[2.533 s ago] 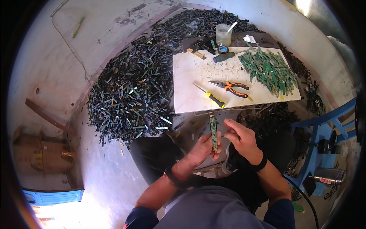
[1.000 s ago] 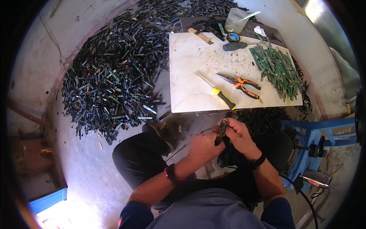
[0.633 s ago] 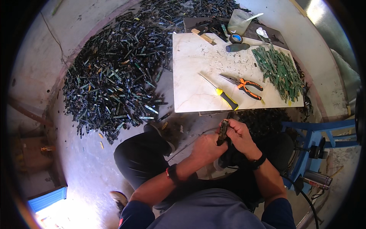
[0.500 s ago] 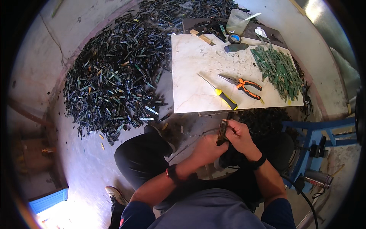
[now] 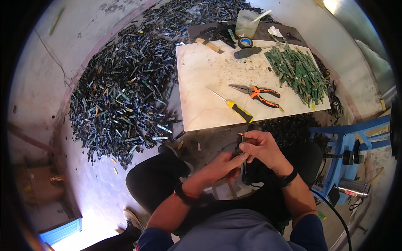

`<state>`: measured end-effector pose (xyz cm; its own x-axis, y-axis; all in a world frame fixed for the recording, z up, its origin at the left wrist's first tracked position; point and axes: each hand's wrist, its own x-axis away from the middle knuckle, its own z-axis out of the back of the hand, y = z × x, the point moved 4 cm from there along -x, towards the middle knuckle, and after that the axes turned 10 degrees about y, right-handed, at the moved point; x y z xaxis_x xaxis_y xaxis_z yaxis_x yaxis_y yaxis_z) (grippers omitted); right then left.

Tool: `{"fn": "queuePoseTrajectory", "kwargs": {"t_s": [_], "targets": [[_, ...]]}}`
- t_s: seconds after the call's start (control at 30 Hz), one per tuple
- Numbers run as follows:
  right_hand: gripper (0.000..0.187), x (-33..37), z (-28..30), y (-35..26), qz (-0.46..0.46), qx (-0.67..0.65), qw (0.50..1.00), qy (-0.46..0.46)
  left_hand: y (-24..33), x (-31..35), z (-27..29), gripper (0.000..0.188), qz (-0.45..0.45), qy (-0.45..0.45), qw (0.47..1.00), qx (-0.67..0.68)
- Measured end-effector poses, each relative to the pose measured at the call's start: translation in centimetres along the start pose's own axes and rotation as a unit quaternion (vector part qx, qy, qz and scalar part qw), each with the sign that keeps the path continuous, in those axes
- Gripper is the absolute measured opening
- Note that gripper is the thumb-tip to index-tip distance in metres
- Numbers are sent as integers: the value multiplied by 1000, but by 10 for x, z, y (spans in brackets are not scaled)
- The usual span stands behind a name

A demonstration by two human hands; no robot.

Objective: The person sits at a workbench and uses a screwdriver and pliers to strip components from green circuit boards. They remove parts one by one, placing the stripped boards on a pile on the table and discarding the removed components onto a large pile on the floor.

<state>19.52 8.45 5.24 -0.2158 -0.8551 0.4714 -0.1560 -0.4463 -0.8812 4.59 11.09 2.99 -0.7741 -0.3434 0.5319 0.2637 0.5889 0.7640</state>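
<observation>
Above my lap, my right hand (image 5: 264, 150) is closed in a pinch on a narrow dark strip (image 5: 239, 143), whose upper end shows beside the fingertips. My left hand (image 5: 226, 166) is closed around the strip's lower part, its thumb meeting the right fingers. The fingers hide most of the strip. Beyond my hands, on a pale board (image 5: 197, 108), lie a yellow-and-black screwdriver (image 5: 240, 112) and long-nose pliers (image 5: 261, 95) with orange-and-black handles. A heap of green circuit-board strips (image 5: 297, 73) covers the board's right side.
A large pile of dark strips (image 5: 121, 96) spreads over the floor at left. At the board's far edge are a plastic jug (image 5: 247, 25), a roll of tape (image 5: 245, 42) and a dark-handled screwdriver (image 5: 247, 52). A blue chair (image 5: 345, 144) stands at right.
The strip is turned and now shows less between my hands. My left hand has shifted slightly lower and left. The view has swung a little, moving the board leftward.
</observation>
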Motion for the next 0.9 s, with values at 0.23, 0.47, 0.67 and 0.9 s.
{"fn": "queuePoseTrajectory", "kwargs": {"t_s": [0.23,0.47,0.67,0.9], "targets": [[20,-3,14,-10,117,42,984,124,-9,0,10,42,16,-17,983,184],[19,-3,16,-55,373,291,843,255,-4,2,15,41,2,-52,957,285],[39,-27,-10,-56,421,502,730,197,6,3,17,44,33,-17,946,322],[29,-6,11,-46,235,384,875,175,5,-1,33,45,32,2,908,417]]}}
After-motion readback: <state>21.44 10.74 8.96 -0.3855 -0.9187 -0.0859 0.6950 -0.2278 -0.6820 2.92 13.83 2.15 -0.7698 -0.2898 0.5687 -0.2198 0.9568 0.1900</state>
